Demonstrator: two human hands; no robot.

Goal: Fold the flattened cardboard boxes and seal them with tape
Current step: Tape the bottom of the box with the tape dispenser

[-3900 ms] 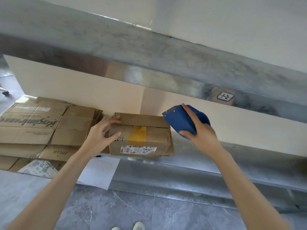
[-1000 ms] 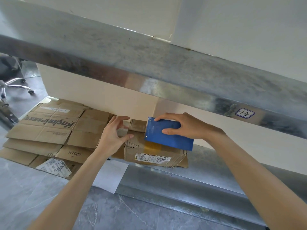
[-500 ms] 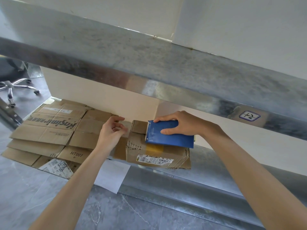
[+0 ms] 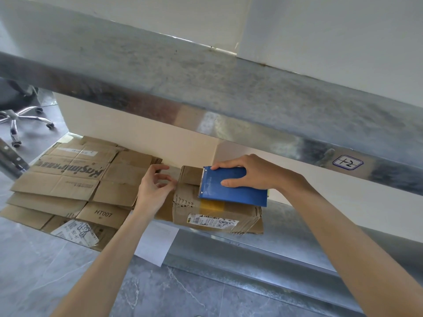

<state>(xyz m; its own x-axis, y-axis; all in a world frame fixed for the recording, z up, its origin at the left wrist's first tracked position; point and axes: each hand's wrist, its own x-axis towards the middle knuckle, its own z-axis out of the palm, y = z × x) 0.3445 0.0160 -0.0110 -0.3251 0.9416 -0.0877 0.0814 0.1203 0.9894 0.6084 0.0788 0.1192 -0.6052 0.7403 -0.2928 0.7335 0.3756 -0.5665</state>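
A small folded cardboard box with a shipping label and a yellow tape patch sits on the lower metal shelf. A blue tape dispenser lies flat on the box top, toothed edge pointing left. My right hand grips the dispenser from above, thumb on its blue face. At the box's left end my left hand pinches what looks like clear tape, fingers curled; the tape itself is hard to make out. A brown flap stands up just behind the dispenser's edge.
A stack of flattened cardboard boxes lies on the shelf to the left, one marked HT007. A white paper sheet hangs over the shelf's front edge. An upper metal shelf runs overhead. An office chair base stands far left on the grey floor.
The right hand turned the dispenser flat and laid it on the box top. The left hand left the box's front face and came to pinch at its left end.
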